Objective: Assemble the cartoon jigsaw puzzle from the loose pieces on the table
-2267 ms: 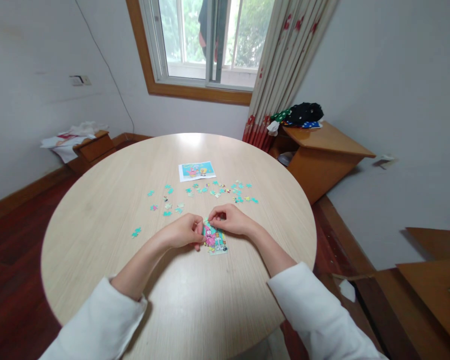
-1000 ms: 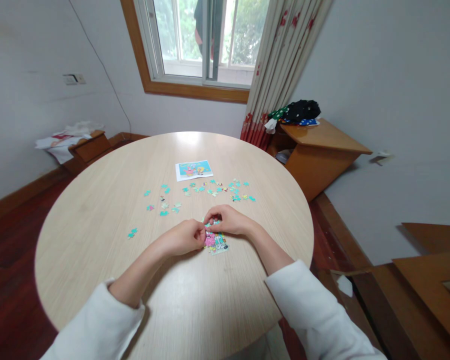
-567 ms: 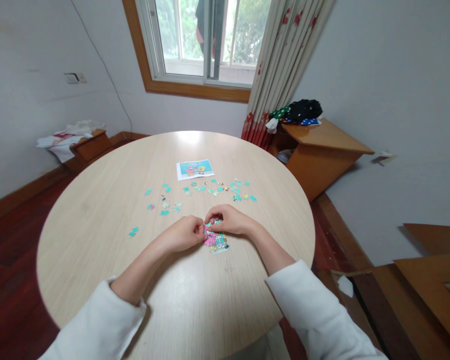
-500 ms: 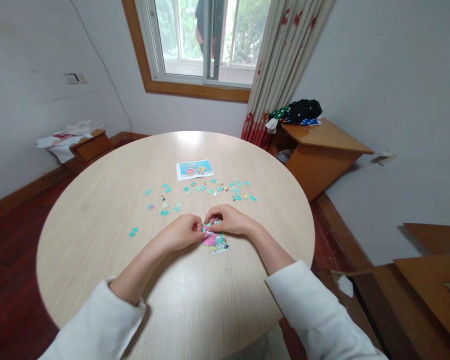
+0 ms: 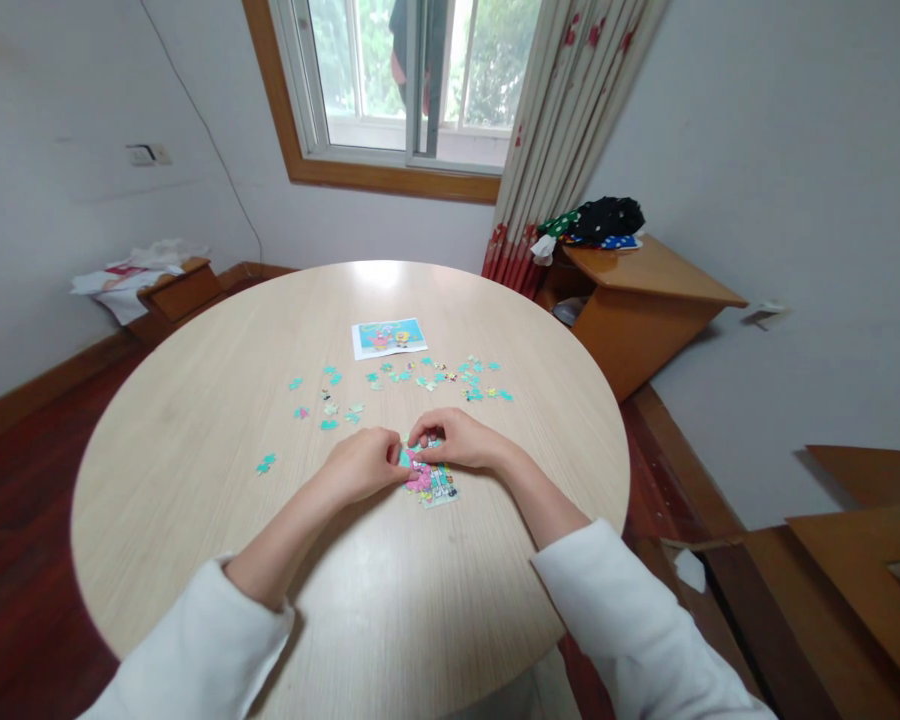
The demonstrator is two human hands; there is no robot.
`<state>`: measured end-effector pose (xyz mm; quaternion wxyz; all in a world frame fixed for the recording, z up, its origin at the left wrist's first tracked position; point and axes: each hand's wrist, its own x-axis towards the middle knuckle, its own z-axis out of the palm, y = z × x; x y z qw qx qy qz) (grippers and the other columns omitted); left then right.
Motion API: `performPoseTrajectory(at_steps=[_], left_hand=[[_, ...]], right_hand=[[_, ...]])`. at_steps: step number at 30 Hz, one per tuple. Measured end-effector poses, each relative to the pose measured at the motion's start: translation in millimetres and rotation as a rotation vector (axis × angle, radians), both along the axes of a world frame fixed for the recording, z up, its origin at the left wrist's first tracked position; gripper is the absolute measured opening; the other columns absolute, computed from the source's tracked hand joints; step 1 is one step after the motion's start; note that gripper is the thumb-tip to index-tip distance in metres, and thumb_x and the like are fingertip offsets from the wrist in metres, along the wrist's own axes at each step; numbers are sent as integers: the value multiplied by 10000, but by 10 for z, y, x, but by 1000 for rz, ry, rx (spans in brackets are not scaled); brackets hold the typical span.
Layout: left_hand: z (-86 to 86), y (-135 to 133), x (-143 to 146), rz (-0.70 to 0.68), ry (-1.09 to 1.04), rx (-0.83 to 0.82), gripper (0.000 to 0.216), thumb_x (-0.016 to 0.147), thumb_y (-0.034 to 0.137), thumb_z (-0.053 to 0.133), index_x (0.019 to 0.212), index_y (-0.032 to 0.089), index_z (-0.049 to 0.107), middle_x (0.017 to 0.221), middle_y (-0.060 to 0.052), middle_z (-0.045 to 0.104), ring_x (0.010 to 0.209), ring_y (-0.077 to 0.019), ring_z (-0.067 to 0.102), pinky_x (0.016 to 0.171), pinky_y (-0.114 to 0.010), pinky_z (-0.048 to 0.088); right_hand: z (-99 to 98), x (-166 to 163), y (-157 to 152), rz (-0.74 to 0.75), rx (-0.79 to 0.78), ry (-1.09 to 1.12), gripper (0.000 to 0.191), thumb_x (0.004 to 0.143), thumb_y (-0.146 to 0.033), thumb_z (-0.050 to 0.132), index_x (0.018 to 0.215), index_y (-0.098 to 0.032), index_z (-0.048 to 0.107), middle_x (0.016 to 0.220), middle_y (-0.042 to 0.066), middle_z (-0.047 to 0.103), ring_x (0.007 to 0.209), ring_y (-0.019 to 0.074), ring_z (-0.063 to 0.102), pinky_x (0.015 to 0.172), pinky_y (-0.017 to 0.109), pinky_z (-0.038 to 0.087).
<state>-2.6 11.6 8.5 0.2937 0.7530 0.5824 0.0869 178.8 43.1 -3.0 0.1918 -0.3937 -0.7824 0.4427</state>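
A partly joined jigsaw puzzle (image 5: 439, 484), pink, teal and white, lies flat on the round table (image 5: 390, 620) between my hands. My left hand (image 5: 366, 462) is closed at its left edge, thumb and fingers pinching a teal jigsaw piece (image 5: 404, 458) that is partly covered. From the right, my right hand (image 5: 454, 438) curls over the upper part of the puzzle, its thumb and fingertips gripping it there. The fingers hide the top of the puzzle.
Several loose jigsaw pieces (image 5: 424, 382) lie scattered beyond my hands, with one teal group (image 5: 266, 463) farther left. A printed picture card (image 5: 390, 338) lies behind them. A wooden cabinet (image 5: 645, 280) with cloths on it stands beyond the table's right edge.
My left thumb and fingers have shifted slightly at the puzzle's left edge, and more teal shows between them. My right hand holds its place.
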Motion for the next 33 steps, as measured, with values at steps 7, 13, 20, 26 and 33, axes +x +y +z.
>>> performPoseTrajectory(at_steps=[7, 13, 20, 26, 33], left_hand=[[-11, 11, -20, -30, 10, -41, 368, 600, 425, 727, 546, 205, 436, 481, 49, 433, 492, -119, 372, 505, -261, 195], [-15, 11, -19, -18, 45, -15, 367, 589, 444, 730, 550, 204, 456, 486, 41, 442, 498, -125, 375, 515, -262, 193], [-16, 49, -63, -88, -114, -75, 264, 634, 360, 659, 589, 195, 458, 531, 51, 459, 537, -119, 395, 511, -243, 234], [66, 68, -87, -37, -176, -27, 141, 669, 280, 566, 589, 182, 504, 539, 39, 463, 534, -115, 394, 510, -242, 255], [22, 131, -127, 42, -147, 55, 106, 697, 240, 541, 629, 169, 581, 555, 12, 520, 553, -136, 447, 535, -255, 282]], right_hand=[[3, -3, 7, 6, 1, 1, 141, 666, -107, 665, 803, -132, 682, 685, -14, 568, 646, 91, 463, 602, 214, 362], [6, -8, 1, 2, 11, 7, 126, 660, -104, 662, 782, -134, 675, 676, -18, 559, 636, 86, 457, 594, 210, 365], [-64, -36, 22, -137, 7, 145, 64, 714, -135, 593, 737, -123, 652, 599, -31, 517, 572, 76, 437, 564, 214, 362], [-103, -19, 77, -259, 64, 198, 75, 708, -175, 585, 712, -124, 640, 606, -22, 532, 580, 81, 440, 556, 214, 347], [-128, -8, 97, -267, 66, 198, 77, 701, -183, 580, 704, -127, 632, 611, -15, 537, 580, 90, 451, 566, 228, 351]])
